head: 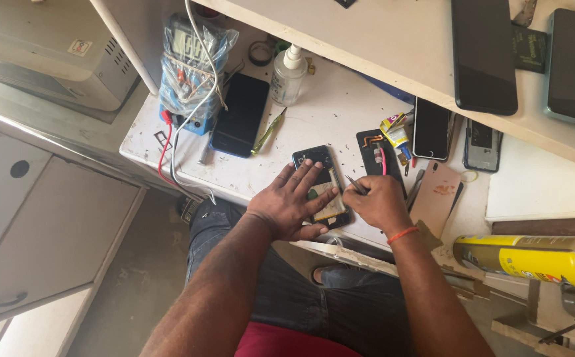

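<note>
Your L hand (292, 198) lies flat, fingers spread, pinning the opened phone (322, 187) steady; R hand (378, 201) pinches tweezers (355, 184), tips angled toward phone's innards for precise work.

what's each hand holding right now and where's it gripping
Right hand pinches tweezers near their back end. Left hand lies flat on the opened phone, gripping nothing.

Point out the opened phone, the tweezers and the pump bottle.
opened phone (315, 158), head view, dark top end.
tweezers (355, 184), head view, metal tips.
pump bottle (286, 80), head view, clear body.
</note>
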The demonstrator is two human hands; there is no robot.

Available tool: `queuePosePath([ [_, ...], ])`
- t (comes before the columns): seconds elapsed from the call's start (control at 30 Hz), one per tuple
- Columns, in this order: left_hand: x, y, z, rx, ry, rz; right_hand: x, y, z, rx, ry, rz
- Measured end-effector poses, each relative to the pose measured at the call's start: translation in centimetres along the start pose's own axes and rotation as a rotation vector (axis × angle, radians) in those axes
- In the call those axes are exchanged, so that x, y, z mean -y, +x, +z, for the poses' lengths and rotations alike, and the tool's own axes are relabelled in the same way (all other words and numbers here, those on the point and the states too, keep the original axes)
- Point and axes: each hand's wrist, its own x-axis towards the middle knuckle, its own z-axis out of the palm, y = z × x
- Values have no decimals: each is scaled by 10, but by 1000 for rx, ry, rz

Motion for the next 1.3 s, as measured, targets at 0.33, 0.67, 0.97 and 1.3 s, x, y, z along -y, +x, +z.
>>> queuePosePath([
  [0.33,0,0,3,-14,-12,-9,1,39,7,-46,-101,-106],
  [0.67,1,-2,5,-52,-2,-21,17,49,9,-15,-138,-21],
  [0.97,2,-1,6,-42,11,-24,20,8,6,-58,-61,112],
  [1.3,0,0,4,-13,-14,-38,5,-31,5,-92,28,164],
])
